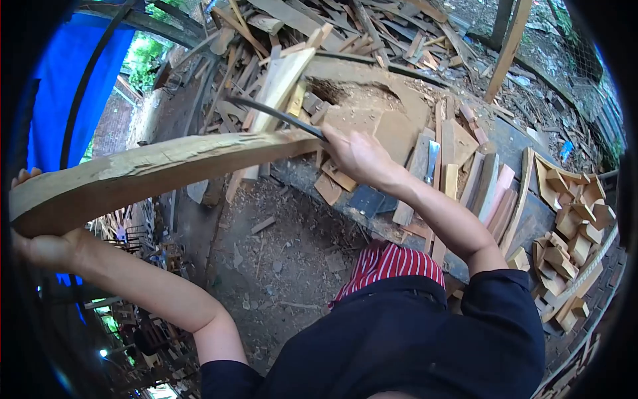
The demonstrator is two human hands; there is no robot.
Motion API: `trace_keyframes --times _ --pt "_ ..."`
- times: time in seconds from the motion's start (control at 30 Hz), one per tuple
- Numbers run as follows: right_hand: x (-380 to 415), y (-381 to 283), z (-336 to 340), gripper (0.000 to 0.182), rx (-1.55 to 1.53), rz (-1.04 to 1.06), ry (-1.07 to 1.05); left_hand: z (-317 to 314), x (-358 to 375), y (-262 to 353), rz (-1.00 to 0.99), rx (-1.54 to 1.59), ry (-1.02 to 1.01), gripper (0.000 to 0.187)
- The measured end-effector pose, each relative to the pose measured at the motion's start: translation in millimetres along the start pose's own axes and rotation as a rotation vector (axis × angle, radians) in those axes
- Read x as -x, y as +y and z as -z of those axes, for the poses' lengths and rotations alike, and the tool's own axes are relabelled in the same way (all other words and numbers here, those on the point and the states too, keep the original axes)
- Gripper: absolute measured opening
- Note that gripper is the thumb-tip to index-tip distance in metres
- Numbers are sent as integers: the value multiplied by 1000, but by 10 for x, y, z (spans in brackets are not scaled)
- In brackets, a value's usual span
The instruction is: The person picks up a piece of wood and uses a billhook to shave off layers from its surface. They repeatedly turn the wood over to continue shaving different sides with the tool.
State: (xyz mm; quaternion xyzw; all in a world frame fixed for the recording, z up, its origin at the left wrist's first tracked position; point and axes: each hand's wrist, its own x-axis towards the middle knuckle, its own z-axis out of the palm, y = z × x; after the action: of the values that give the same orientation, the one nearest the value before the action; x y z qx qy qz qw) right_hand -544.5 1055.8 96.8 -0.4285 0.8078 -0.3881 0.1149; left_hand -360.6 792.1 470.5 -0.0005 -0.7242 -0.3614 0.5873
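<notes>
A long, curved wooden plank (pixel 166 163) spans the left half of the view, with rough, chipped cuts along its upper edge. At its near left end, my left hand (pixel 50 246) is wrapped around the wood, fingertips showing over the far side. My right hand (pixel 359 156) is closed on the grip of a machete (pixel 272 112), whose long dark blade points up and left above the plank's far end. The grip itself is hidden in my fist. That far end of the plank lies close to my right hand, by the workbench edge.
A worn workbench (pixel 392 126) holds wood strips, blocks and a blue-handled tool (pixel 432 159). Cut wooden blocks (pixel 571 233) are heaped at right. Scrap wood (pixel 412 33) piles up behind. Chips litter the dirt floor (pixel 279 266). A blue tarp (pixel 73 73) hangs at left.
</notes>
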Motion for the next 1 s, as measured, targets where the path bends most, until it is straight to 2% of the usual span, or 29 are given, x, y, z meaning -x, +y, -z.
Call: trace_keyframes --times 0.07,0.13,0.2,0.27,0.33,0.37,0.4,0.43,0.53,0.6,0.7,0.73,0.77,0.8,0.83,0.9,1.0 --pt "-30 -265 236 28 -54 123 149 -12 -45 22 -47 -27 -4 63" --pt "-37 -384 369 28 -119 114 148 -182 61 79 -103 -19 -21 66" --pt "-53 -344 283 29 -194 114 155 -723 411 225 -187 64 -70 57" --pt "22 78 -116 19 -20 58 188 -684 387 224 -186 80 -92 56" --pt "90 807 -684 22 154 -204 -53 -479 265 187 -199 109 -109 55" --pt "150 1155 -800 22 155 -231 -73 -167 72 131 -142 72 -72 60" --pt "150 1202 -746 23 151 -260 -89 -116 1 143 -124 56 -58 64" --pt "70 1218 -741 23 147 -254 -72 -69 -68 157 -105 41 -45 69" --pt "145 1061 -548 23 46 -321 -58 -54 -24 119 3 153 3 66" --pt "-30 652 -211 23 -107 -137 90 -364 133 141 -74 244 -137 61" --pt "-63 95 172 21 -256 -105 142 -737 326 194 -179 367 -352 58" --pt "-41 -1 220 20 -201 -69 176 -753 342 180 -179 370 -351 58" --pt "-41 -46 238 20 -148 -28 209 -749 362 171 -103 438 -254 57" --pt "-23 38 125 20 -149 -23 205 -729 375 179 -27 499 -154 57" --pt "32 232 -119 20 -68 -65 122 -705 359 182 -32 490 -148 57" --pt "104 641 -522 21 18 -89 51 -689 274 170 -149 387 -366 55" --pt "96 946 -766 23 69 -132 -3 -807 365 224 -178 361 -327 54"
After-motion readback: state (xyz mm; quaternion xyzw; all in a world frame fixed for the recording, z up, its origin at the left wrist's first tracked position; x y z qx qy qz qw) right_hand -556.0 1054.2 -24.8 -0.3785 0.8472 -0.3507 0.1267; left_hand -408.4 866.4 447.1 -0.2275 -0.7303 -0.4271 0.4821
